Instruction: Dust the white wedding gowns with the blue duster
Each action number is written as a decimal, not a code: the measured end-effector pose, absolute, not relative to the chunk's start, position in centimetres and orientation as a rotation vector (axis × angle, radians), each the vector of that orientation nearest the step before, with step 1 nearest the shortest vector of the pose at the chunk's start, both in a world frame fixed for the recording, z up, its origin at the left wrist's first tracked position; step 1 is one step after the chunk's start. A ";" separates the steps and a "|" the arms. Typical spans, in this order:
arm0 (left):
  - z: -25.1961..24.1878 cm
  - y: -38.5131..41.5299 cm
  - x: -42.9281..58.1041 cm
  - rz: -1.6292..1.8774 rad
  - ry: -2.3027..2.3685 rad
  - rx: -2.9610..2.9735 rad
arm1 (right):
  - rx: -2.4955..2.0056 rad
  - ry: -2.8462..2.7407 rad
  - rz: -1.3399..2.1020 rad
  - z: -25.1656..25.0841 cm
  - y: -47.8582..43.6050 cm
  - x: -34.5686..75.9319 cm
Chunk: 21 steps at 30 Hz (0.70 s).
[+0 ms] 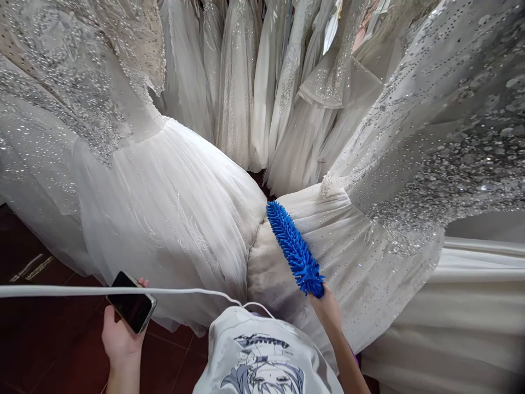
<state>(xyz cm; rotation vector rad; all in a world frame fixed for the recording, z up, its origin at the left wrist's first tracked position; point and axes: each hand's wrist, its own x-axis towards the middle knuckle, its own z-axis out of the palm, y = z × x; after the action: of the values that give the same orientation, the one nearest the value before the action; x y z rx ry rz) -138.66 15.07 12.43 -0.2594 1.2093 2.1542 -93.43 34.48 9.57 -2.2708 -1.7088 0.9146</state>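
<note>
My left hand (122,336), at the lower left, is closed round a dark-screened phone (133,312). In my right hand (326,306) is the lower end of a fluffy blue duster (293,246), which points up and to the left. The duster lies over or just above the pale skirt of a beaded dress (369,273) on the right; whether it touches the fabric I cannot tell. Left of it spreads the full white skirt of another dress (172,213) with a sparkling bodice.
Several white dresses (238,93) hang in a row at the back. A white cable (184,291) crosses in front of me from the left. Dark red floor tiles (49,328) show at the lower left, and pale draped cloth (463,328) at the lower right.
</note>
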 end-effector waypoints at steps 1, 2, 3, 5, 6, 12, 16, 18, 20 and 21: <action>12.3 15.2 -138.7 2.168 1.160 -0.289 | -2.265 -1.718 0.907 9.7 34.5 -93.3; 12.3 15.4 -138.8 2.176 1.114 -0.316 | -2.263 -1.730 0.895 9.8 34.5 -93.2; 12.2 15.4 -138.9 2.179 1.088 -0.337 | -2.265 -1.739 0.880 9.9 34.4 -93.1; 12.3 15.5 -138.9 2.167 1.113 -0.366 | -2.275 -1.741 0.861 9.9 34.2 -92.9; 12.4 15.5 -138.9 2.148 1.157 -0.368 | -2.274 -1.738 0.861 9.8 34.2 -92.8; 13.0 14.7 -137.9 2.058 1.370 -0.245 | -2.282 -1.777 0.845 9.8 34.2 -92.8; 12.1 13.9 -137.9 2.073 1.359 -0.176 | -2.268 -1.808 0.843 10.2 34.3 -92.9; 11.6 13.6 -138.0 2.077 1.339 -0.158 | -2.267 -1.821 0.848 10.4 34.3 -93.0; 11.2 13.4 -138.0 2.073 1.347 -0.166 | -2.280 -1.819 0.856 10.5 34.3 -93.0; 11.1 13.4 -138.0 2.068 1.367 -0.175 | -2.289 -1.816 0.858 10.6 34.2 -93.1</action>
<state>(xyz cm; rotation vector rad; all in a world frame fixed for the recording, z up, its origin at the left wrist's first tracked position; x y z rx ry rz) -137.99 13.39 11.06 -0.1749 1.3666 2.0682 -93.07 34.25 10.60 -2.2889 -1.8161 0.8578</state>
